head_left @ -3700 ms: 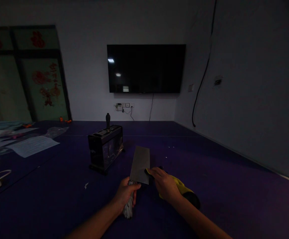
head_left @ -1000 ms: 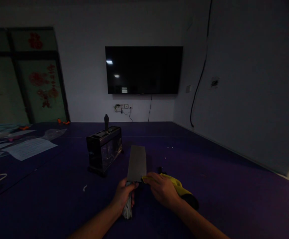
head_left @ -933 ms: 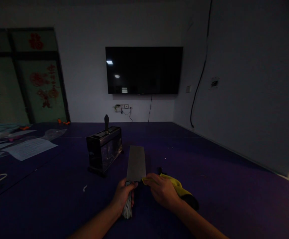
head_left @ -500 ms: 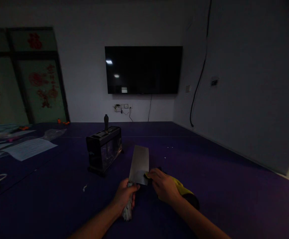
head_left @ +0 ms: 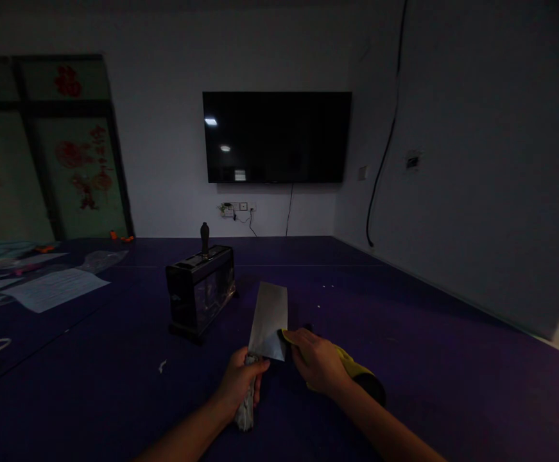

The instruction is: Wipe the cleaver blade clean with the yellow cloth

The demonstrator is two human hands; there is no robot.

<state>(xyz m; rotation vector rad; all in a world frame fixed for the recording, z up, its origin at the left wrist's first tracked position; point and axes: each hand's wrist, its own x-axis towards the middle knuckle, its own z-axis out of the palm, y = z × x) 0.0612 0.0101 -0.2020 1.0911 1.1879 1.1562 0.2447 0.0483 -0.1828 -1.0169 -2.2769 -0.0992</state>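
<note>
head view: from where i stand, the cleaver (head_left: 268, 324) sits between the two hands, its wrapped handle (head_left: 245, 412) at the near side and its blade (head_left: 270, 308) pointing away. the long axis runs from near to far, leaning a little to the right at the far end. fingers of the left hand (head_left: 241, 378) are closed round the top of the handle, the thumb lying across just below the blade – so from there the blade lies straight ahead.

the right hand (head_left: 318, 360) is the nearer one to the blade's right edge. its fingers are pinched narrow on a yellow and black cloth (head_left: 357, 368), and a folded tip of it laps that edge, low down by the handle end. from those fingers the blade lies to the left and stretches away – i'd judge that the reach along that edge, away from the handle, is what matters most.

whether the blade's far end touches the tabletop (head_left: 129, 391) or hangs just above, i can't tell. beyond and to the left, apart from both hands, stands a black box (head_left: 201, 292) with a dark grip (head_left: 205, 240) sticking up from it.
</note>
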